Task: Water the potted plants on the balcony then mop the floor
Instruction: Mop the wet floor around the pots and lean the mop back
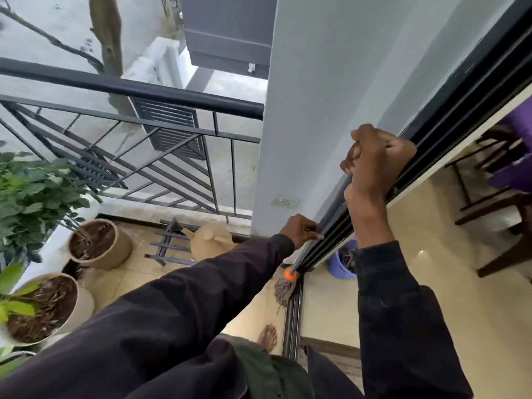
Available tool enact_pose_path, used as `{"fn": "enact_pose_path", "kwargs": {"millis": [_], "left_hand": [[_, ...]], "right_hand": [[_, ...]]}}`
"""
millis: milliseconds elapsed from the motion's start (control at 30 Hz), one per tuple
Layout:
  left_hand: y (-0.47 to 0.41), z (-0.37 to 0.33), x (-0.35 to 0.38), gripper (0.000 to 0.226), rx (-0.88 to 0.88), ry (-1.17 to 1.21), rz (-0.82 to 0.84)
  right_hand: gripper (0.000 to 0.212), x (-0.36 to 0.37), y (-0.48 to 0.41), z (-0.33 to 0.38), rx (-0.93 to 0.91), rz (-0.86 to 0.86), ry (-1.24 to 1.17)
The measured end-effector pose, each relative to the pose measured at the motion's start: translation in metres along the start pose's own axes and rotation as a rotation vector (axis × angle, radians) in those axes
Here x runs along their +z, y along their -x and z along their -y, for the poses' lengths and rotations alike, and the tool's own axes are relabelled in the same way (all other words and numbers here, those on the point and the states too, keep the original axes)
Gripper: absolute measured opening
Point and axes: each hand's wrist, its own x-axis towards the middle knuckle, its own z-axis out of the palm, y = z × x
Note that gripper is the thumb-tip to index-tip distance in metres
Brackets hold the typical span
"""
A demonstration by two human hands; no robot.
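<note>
You grip the mop handle with both fists, right hand high, left hand low, with the mop head down on the floor tiles.

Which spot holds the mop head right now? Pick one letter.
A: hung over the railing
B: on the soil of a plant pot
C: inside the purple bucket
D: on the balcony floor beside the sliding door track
D: the mop head lies on the tiles against the door track, outside the purple bucket, while the left hand and right hand grip the mop handle.
</note>
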Motion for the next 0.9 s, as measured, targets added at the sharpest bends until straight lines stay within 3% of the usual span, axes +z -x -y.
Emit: {"fn": "enact_pose_path", "kwargs": {"millis": [133, 300, 400, 567, 900], "left_hand": [[-0.028, 0.011, -0.006, 0.028, -0.061, 0.014, -0.008], [-0.051, 0.027, -0.017, 0.017, -0.117, -0.047, 0.13], [-0.06, 0.037, -0.02, 0.021, -0.131, -0.056, 0.166], [-0.084, 0.052, -0.032, 0.027, -0.182, -0.164, 0.247], [-0.097, 0.101, -0.108, 0.026, -0.156, -0.108, 0.214]], "right_hand": [[0.033, -0.009, -0.027, -0.021, 0.029, -0.021, -0.014], [0.033, -0.012, -0.044, -0.058, 0.074, -0.05, 0.008], [0.043, -0.007, -0.051, -0.077, 0.098, -0.042, 0.015], [0.039, 0.006, -0.061, -0.113, 0.003, -0.025, 0.016], [0.031, 0.021, -0.081, -0.185, 0.022, -0.089, 0.328]]}}
